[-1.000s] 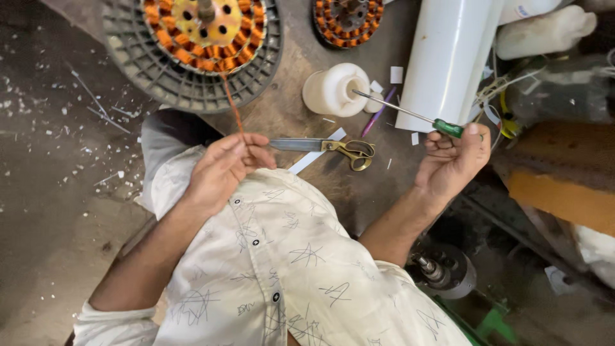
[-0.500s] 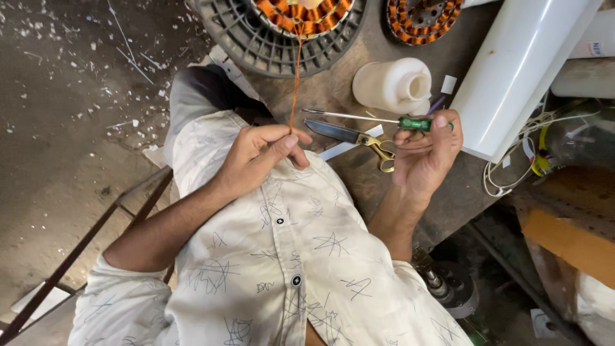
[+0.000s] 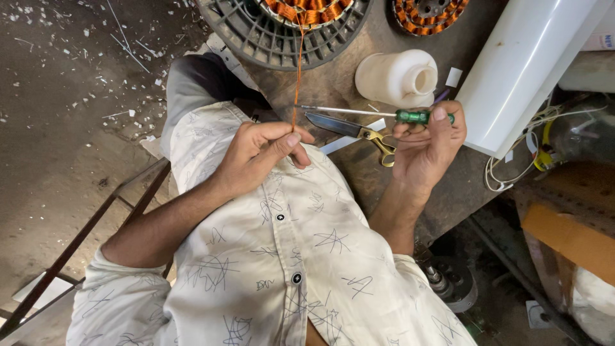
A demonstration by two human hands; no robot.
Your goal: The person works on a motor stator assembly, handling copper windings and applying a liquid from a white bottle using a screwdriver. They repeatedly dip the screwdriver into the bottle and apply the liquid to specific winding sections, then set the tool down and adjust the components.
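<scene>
1. Left hand: forearm runs up from the lower left, hand held over the shirt front just below the workbench edge; thumb and forefinger pinched shut on the lower end of a copper wire.
2. Copper wire: thin, orange-brown, drawn taut and nearly vertical from the pinch up across the workbench to the motor stator.
3. Right hand: forearm rises from the lower centre, palm turned toward the wearer, fingers curled closed around the green handle of a screwdriver.
4. Screwdriver: held level over the workbench, bare shaft pointing left, tip just beside the wire.
5. Scissors: lying flat on the workbench under the screwdriver, blades shut, brass-coloured handles just beside the right hand.
6. Motor stator: round grey slotted frame at the far edge of the workbench, orange copper windings in its centre.
7. White plastic bottle: lying on its side on the workbench above the right hand, open mouth facing right; contents cannot be told.
8. White tube: large, slanted, right of the bottle.
</scene>
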